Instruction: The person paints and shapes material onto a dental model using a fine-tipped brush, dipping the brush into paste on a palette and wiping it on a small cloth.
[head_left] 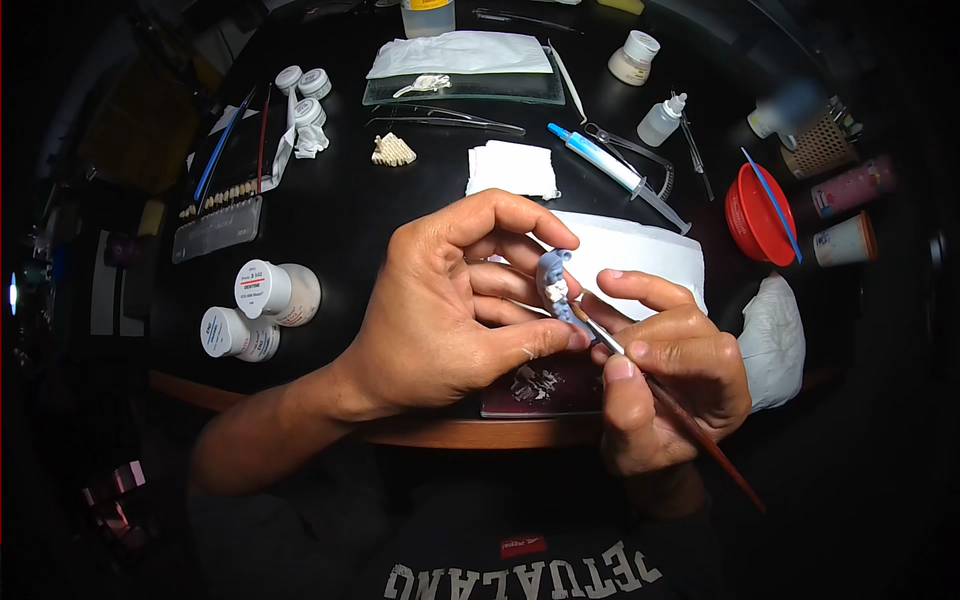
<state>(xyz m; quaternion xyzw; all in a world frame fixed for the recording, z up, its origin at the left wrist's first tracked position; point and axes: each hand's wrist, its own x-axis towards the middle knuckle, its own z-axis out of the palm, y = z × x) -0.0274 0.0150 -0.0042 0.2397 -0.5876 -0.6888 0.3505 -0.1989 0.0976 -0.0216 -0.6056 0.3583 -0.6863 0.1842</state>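
My left hand (430, 310) is closed on a small blue dental model (551, 268), with the thumb at its lower end and the fingers curled behind it. White material (556, 291) covers a few teeth midway along the model. Between the thumb and fingers of my right hand (685, 375) is a thin brush (692, 428) with a reddish-brown handle and a metal collar. Its tip is right beside the white material; whether it touches cannot be made out. Below the hands, whitish scraps (535, 384) lie on a dark red pad (500, 402).
Two white-lidded jars (268, 288) (230, 333) stand at left. Behind my hands are folded tissue (512, 170), a glass slab (465, 92), tweezers (450, 119) and a blue-tipped syringe (615, 170). At right sit a red bowl (745, 220) and a white bundle (775, 335).
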